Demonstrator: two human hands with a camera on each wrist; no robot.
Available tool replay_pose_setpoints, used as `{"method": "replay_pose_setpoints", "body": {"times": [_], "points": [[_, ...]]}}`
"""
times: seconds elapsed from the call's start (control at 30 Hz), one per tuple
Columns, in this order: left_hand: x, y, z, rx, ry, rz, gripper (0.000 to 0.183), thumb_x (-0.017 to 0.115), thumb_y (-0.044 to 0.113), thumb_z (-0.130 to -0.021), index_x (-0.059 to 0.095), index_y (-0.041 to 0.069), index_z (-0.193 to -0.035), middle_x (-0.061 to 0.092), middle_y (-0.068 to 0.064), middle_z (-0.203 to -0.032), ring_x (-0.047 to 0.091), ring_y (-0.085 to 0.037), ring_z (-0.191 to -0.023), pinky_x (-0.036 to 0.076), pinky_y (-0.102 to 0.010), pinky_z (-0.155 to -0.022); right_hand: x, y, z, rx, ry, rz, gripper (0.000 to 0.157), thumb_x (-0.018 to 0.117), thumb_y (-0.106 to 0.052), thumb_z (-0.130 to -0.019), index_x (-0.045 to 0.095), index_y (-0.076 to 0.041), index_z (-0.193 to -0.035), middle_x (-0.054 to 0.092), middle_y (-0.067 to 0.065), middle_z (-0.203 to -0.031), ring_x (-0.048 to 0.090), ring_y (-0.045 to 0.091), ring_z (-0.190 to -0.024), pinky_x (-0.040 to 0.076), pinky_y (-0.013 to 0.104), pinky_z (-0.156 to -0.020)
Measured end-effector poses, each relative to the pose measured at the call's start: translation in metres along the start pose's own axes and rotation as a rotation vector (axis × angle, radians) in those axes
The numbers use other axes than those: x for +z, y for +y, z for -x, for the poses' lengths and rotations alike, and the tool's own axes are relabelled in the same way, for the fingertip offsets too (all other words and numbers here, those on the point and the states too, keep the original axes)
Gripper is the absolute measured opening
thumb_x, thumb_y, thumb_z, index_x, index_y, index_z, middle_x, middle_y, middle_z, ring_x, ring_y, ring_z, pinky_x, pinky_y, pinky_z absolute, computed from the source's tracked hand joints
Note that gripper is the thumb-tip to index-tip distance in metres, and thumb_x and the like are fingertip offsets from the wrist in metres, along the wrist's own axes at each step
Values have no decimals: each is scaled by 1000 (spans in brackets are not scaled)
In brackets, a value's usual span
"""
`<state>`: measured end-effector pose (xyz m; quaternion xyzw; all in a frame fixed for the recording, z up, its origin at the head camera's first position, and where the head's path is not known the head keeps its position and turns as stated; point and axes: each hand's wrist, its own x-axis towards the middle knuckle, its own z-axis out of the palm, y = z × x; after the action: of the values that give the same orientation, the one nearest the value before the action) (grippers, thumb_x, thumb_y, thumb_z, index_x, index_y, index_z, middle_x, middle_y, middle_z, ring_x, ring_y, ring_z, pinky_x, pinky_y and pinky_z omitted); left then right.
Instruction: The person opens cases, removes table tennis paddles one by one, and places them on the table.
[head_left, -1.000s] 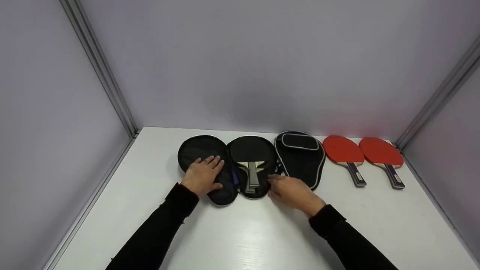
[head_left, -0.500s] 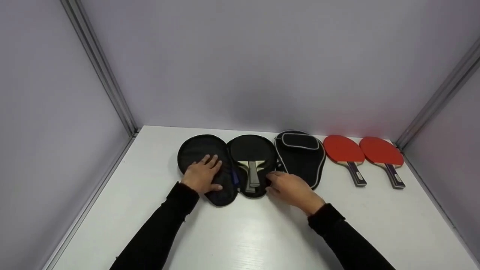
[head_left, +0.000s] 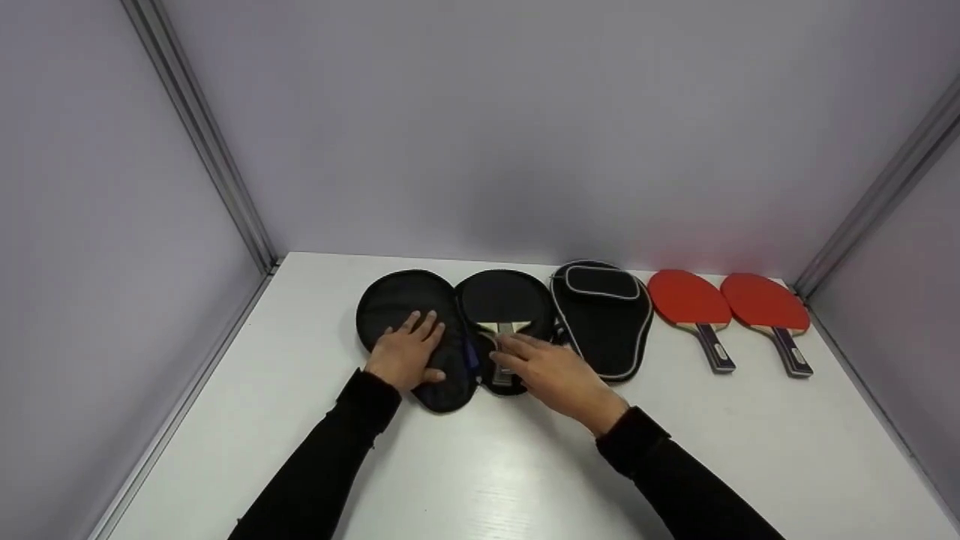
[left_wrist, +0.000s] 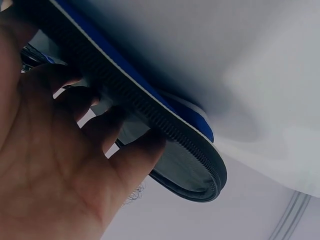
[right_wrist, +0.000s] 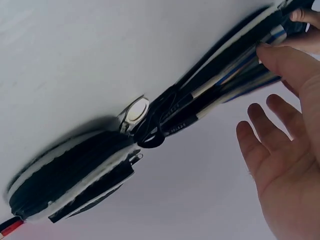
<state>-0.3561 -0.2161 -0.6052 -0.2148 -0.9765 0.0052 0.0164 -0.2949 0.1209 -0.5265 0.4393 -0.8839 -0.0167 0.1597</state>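
A black zippered paddle case lies spread flat in the head view. My left hand [head_left: 405,354] rests on its left half [head_left: 446,394], fingers straight and spread. In the left wrist view, the fingertips touch inside the zipper rim [left_wrist: 160,117]. The right half cradles two stacked table tennis paddles [head_left: 504,295], black face up, handles toward me. My right hand [head_left: 559,379] is over their handles [head_left: 501,379], with its fingers nearly straight. The right wrist view shows this hand [right_wrist: 290,165] beside the stacked paddles' edges [right_wrist: 225,82], thumb near them.
A second black case [head_left: 611,337] with white piping and a small pocket lies just right of the spread one. Farther right are two red paddles [head_left: 688,296], [head_left: 765,301], handles toward me. Grey walls [head_left: 480,135] enclose the white table [head_left: 465,472] at the back and sides.
My right hand has left the right edge of the spread case and moved left over the paddle handles, its fingers straightening. My left hand stays on the case's left half.
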Motion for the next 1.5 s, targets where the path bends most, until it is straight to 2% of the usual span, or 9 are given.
{"method": "replay_pose_setpoints", "body": {"times": [0.13,0.3,0.47,0.6,0.87,1.17,1.27,1.5], "points": [[0,0,1,2,3,11,101,74,73,-104,45,15,-182,38,-12,-193,39,-42,-178,56,-75,-126,5,-2,-6,-43,-3,37,49,89,-3,-101,79,-14,-147,74,10,-163,75,32,-149,70,43,-114],[0,1,1,0,16,23,101,76,72,-103,47,15,-181,38,-12,-193,40,-43,-178,56,-76,-126,8,1,-11,-60,8,84,45,92,5,-93,81,-11,-134,79,9,-153,76,30,-145,70,39,-113],[-1,2,1,-3,10,53,102,79,70,-102,48,13,-181,38,-13,-193,38,-43,-179,54,-78,-126,9,4,-9,-67,28,96,43,87,7,-95,82,-6,-136,81,11,-152,78,31,-143,69,40,-114],[-5,3,2,-9,-8,64,101,78,68,-103,47,13,-181,36,-14,-194,37,-44,-179,53,-79,-127,8,6,-8,-43,79,73,42,85,7,-97,81,-4,-138,82,12,-151,79,31,-142,70,39,-111],[-10,5,4,-11,-40,85,99,76,66,-106,44,11,-182,33,-15,-195,33,-45,-181,51,-80,-129,0,8,-14,57,202,93,21,79,3,-105,77,-5,-125,83,12,-143,81,30,-138,75,42,-95],[-2,1,0,-9,-35,50,101,73,72,-105,44,14,-183,33,-13,-195,34,-43,-181,53,-78,-128,-8,14,-16,171,254,52,45,80,8,-101,76,1,-145,81,20,-148,84,37,-128,75,48,-91],[0,0,-1,-8,-40,62,101,73,71,-105,43,14,-183,32,-13,-196,33,-43,-181,51,-79,-129,-10,19,-15,173,281,52,48,81,10,-100,76,2,-147,82,22,-146,86,38,-125,75,48,-89],[-2,0,-1,-10,-60,107,101,76,67,-105,42,14,-183,29,-13,-196,28,-44,-183,47,-81,-132,-8,32,-8,125,407,126,42,81,8,-101,78,3,-142,85,22,-136,88,37,-116,76,44,-85]]}}
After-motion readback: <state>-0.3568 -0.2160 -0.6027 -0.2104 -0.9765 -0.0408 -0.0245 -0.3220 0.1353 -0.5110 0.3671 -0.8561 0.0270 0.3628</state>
